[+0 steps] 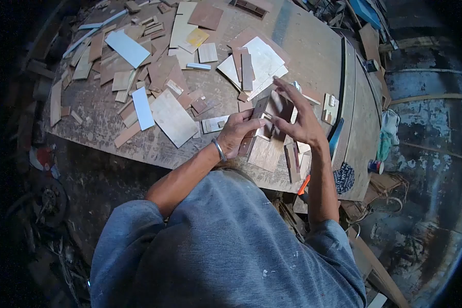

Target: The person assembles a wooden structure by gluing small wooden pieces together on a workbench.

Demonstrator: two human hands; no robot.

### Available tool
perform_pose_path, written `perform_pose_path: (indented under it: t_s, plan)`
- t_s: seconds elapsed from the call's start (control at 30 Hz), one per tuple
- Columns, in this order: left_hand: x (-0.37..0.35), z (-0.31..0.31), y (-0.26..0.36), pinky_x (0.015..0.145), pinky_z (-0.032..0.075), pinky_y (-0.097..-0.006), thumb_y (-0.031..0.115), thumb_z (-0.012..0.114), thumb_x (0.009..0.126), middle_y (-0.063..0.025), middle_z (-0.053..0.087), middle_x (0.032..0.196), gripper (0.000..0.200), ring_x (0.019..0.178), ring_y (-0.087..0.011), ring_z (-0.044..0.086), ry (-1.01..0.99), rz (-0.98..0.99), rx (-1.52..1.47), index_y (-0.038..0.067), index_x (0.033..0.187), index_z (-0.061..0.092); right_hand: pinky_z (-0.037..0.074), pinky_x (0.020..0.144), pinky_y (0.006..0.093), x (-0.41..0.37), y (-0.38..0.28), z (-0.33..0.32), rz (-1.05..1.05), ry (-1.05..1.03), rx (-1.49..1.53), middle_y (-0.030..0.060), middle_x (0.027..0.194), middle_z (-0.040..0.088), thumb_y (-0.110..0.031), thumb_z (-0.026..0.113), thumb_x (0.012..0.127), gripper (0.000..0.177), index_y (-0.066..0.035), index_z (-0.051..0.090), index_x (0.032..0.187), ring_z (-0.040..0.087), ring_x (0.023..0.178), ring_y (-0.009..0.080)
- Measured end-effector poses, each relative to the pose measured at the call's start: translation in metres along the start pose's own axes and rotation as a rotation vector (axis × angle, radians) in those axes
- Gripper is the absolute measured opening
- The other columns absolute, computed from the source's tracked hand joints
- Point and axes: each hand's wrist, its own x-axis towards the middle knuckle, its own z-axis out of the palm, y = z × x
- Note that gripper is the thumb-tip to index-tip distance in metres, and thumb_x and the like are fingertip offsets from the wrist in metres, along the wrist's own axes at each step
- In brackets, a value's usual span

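Locate the wooden box (268, 146) at the near edge of the workbench (313, 56), right of centre, held between both hands. Note the left hand (237, 134) closed on the near left side of the box, fingers curled tight round its edge, thumb pointing toward the other hand. Observe a metal bangle (219, 150) at that wrist. Note the right hand (299, 122) laid against the far right side of the box, fingers straight and spread wide, wrapped round nothing, thumb turned in toward a small pale bit (266, 117) at the top of the box. Treat that bit as unclear at this distance: possibly a separate part, possibly a lighter face of the box. Find, just beside the box on its right, a few narrow wood strips (291, 160), and below them, past the bench edge, an orange tool handle (304, 184). See, well apart to the left, scattered wood offcuts (118, 77), with pale blue strips (142, 108) and a large pale panel (173, 118) among them. Find a white sheet (264, 59) behind the hands. Disregard the grey shirt (226, 246) filling the lower frame.
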Motion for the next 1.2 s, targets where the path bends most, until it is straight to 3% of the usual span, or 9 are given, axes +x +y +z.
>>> perform_pose_path:
  t_s: [0.13,0.17,0.23,0.3,0.37,0.47,0.57,0.6,1.2]
  plan:
    - [0.001,-0.004,-0.003,0.086,0.056,-0.0279,0.022,0.067,0.093,-0.0044,0.068,0.109,0.047,0.094,-0.0103,0.067,0.068,0.019,0.092,-0.001,0.132,0.057,0.041,0.112,0.0443,-0.007,-0.004,-0.001,0.089,0.256,0.028,0.0144,0.146,0.054,-0.018,0.075,0.081,0.076,-0.004,0.047,0.150,0.054,0.131,0.0294]
    - [0.001,-0.002,-0.003,0.086,0.056,-0.0279,0.022,0.067,0.093,-0.0046,0.068,0.110,0.047,0.095,-0.0106,0.067,0.085,0.045,0.073,-0.001,0.133,0.057,0.044,0.109,0.0431,-0.013,0.004,0.003,0.098,0.382,-0.019,0.0146,0.141,0.057,-0.017,0.074,0.087,0.065,-0.003,0.051,0.146,0.057,0.127,0.0276]
    - [0.003,0.004,-0.001,0.086,0.056,-0.0280,0.023,0.067,0.093,-0.0049,0.068,0.112,0.047,0.096,-0.0110,0.067,0.118,0.098,0.035,-0.001,0.133,0.057,0.047,0.100,0.0389,-0.029,-0.006,0.017,0.391,0.637,0.263,0.0140,0.126,0.062,-0.016,0.076,0.084,0.055,-0.003,0.058,0.135,0.059,0.116,0.0257]
    - [0.006,0.009,0.001,0.086,0.055,-0.0285,0.024,0.070,0.092,-0.0051,0.067,0.111,0.047,0.096,-0.0115,0.065,0.171,0.186,0.005,-0.001,0.131,0.059,0.048,0.093,0.0368,-0.048,-0.023,0.033,0.450,0.712,0.136,0.0123,0.113,0.062,-0.019,0.079,0.084,0.051,-0.001,0.060,0.129,0.060,0.107,0.0231]
    - [0.012,0.015,0.001,0.082,0.053,-0.0272,0.027,0.073,0.090,-0.0027,0.067,0.103,0.044,0.090,-0.0094,0.062,0.253,0.296,-0.028,0.002,0.125,0.064,0.047,0.095,0.0384,-0.060,-0.059,0.052,0.421,0.680,-0.041,0.0154,0.113,0.059,-0.020,0.082,0.080,0.056,0.002,0.060,0.126,0.058,0.108,0.0261]
    - [0.019,0.012,0.000,0.087,0.052,-0.0291,0.028,0.074,0.089,-0.0063,0.067,0.112,0.047,0.098,-0.0127,0.063,0.310,0.350,0.017,0.001,0.126,0.062,0.041,0.105,0.0471,-0.065,-0.092,0.070,0.365,0.598,-0.153,0.0234,0.125,0.053,-0.024,0.087,0.073,0.076,0.006,0.052,0.133,0.051,0.121,0.0392]
    - [0.022,0.019,0.003,0.087,0.051,-0.0287,0.027,0.073,0.089,-0.0066,0.067,0.112,0.048,0.098,-0.0125,0.062,0.324,0.377,-0.010,0.000,0.127,0.061,0.040,0.107,0.0496,-0.063,-0.090,0.080,0.312,0.619,-0.151,0.0257,0.128,0.053,-0.025,0.087,0.073,0.081,0.007,0.049,0.137,0.051,0.123,0.0421]
    - [0.024,0.018,0.001,0.087,0.051,-0.0288,0.027,0.073,0.089,-0.0066,0.067,0.112,0.048,0.098,-0.0125,0.062,0.328,0.391,-0.018,0.000,0.127,0.061,0.051,0.101,0.0427,-0.065,-0.083,0.081,0.311,0.612,-0.180,0.0212,0.133,0.053,-0.021,0.088,0.074,0.084,0.005,0.046,0.142,0.056,0.124,0.0325]
    - [0.023,0.020,0.005,0.090,0.049,-0.0301,0.023,0.072,0.090,-0.0092,0.067,0.115,0.045,0.101,-0.0147,0.062,0.362,0.455,0.055,-0.002,0.127,0.061,0.050,0.105,0.0417,-0.062,-0.079,0.088,0.363,0.613,-0.110,0.0255,0.137,0.057,-0.022,0.088,0.075,0.085,0.009,0.047,0.142,0.060,0.125,0.0327]
